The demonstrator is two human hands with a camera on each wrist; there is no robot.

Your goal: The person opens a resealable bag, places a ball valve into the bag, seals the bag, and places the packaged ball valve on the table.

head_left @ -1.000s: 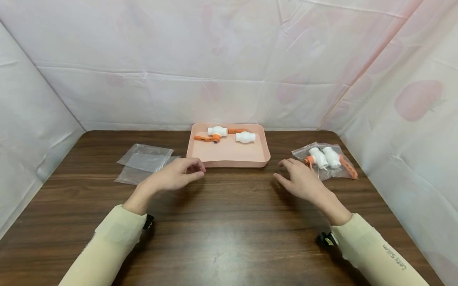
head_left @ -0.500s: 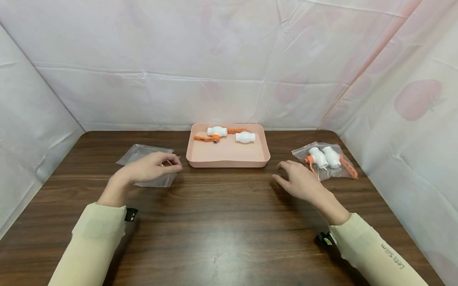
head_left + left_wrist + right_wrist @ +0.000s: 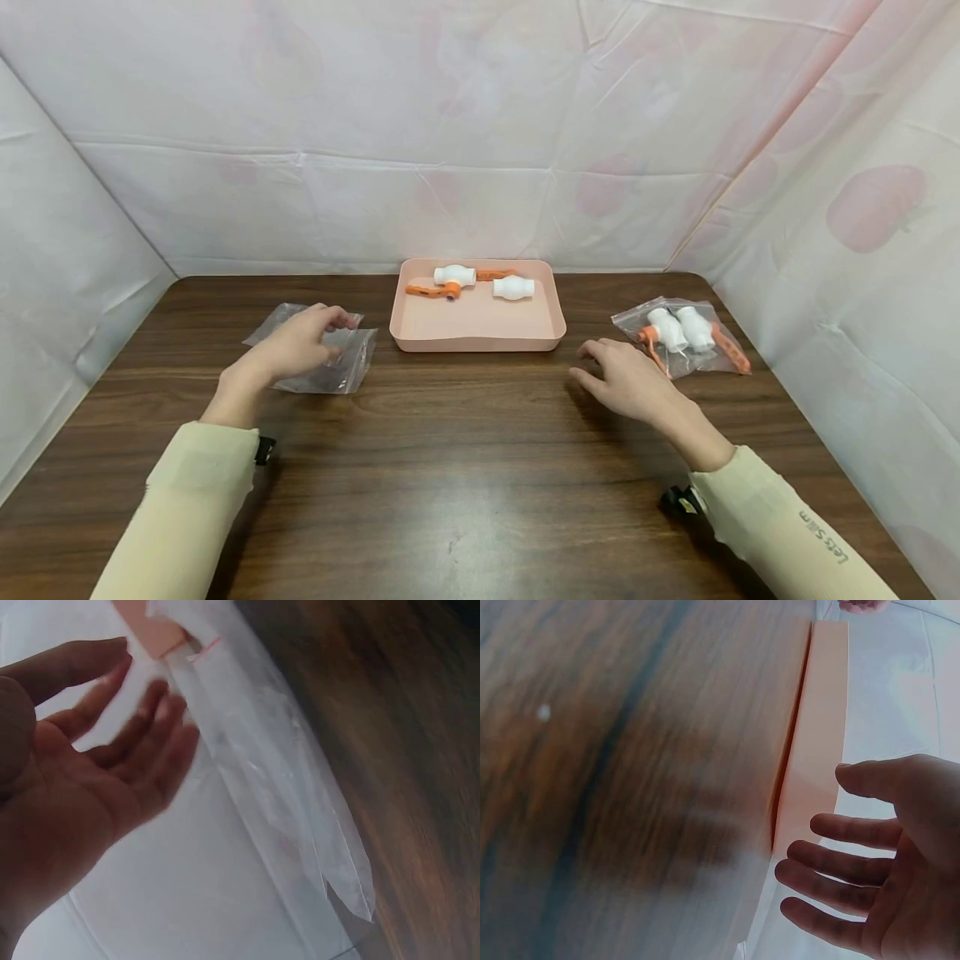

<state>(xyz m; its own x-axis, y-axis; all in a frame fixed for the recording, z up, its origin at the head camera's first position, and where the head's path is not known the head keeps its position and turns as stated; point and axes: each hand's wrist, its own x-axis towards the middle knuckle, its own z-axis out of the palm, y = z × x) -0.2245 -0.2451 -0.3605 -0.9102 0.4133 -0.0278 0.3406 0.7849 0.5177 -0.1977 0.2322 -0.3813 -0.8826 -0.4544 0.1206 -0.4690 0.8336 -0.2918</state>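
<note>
My left hand (image 3: 300, 342) hovers over the clear plastic bags (image 3: 330, 375) on the left of the table, its fingers loosely bent. In the left wrist view nothing sits between thumb and fingers, and a bag (image 3: 277, 757) lies beyond the fingertips. My right hand (image 3: 630, 379) hangs loosely over the table, between the pink tray (image 3: 480, 343) and a zip bag (image 3: 723, 362) holding two white valves with orange handles. Its relaxed fingers (image 3: 832, 862) hold nothing in the right wrist view. Inside the tray lie a white valve (image 3: 454, 276) with an orange handle (image 3: 427, 292) and a second white valve (image 3: 513, 288).
Another orange handle (image 3: 495, 275) lies at the tray's back wall. The brown wooden table (image 3: 465, 467) reaches back to a pale printed cloth (image 3: 480, 192), which also hangs along both sides.
My left hand has moved left, from near the tray's front left corner to above the plastic bags, and its fingers have spread a little. The right hand has hardly moved.
</note>
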